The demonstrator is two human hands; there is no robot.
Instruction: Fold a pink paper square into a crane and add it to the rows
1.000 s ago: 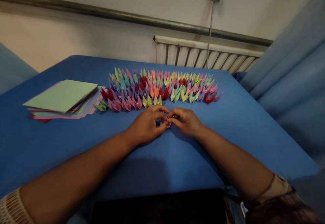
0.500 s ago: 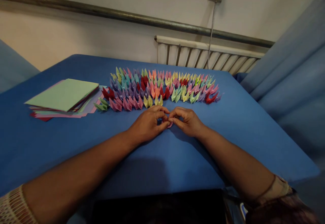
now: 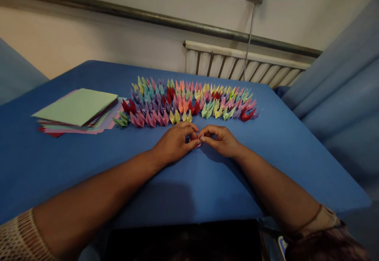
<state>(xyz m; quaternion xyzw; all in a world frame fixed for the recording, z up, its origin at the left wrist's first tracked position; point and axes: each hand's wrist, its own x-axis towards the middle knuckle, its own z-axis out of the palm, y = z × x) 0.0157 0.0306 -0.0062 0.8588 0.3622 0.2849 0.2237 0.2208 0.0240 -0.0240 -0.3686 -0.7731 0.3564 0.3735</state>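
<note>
Between my fingertips is a small piece of folded pink paper (image 3: pixel 199 144), mostly covered by the fingers. My left hand (image 3: pixel 177 141) is closed on its left side, thumb and fingers pinching it. From the right, my right hand (image 3: pixel 220 139) pinches the same paper with thumb and forefinger. Both hands are low over the blue table, fingertips nearly touching. Just beyond them stand rows of origami cranes (image 3: pixel 183 105) in pink, red, purple, yellow, green and blue. A green crane (image 3: pixel 121 120) sits at the near left end of the rows.
A stack of coloured paper sheets (image 3: pixel 77 107), pale green on top, lies on the left of the blue table (image 3: pixel 89 158). Behind the table are a radiator (image 3: pixel 225 57) and a wall pipe (image 3: pixel 142 16). A blue curtain (image 3: pixel 343 95) hangs at the right.
The view has shifted slightly, so the scene sits a little to the right. My fingers have moved slightly on the pink paper; both hands keep their pinch.
</note>
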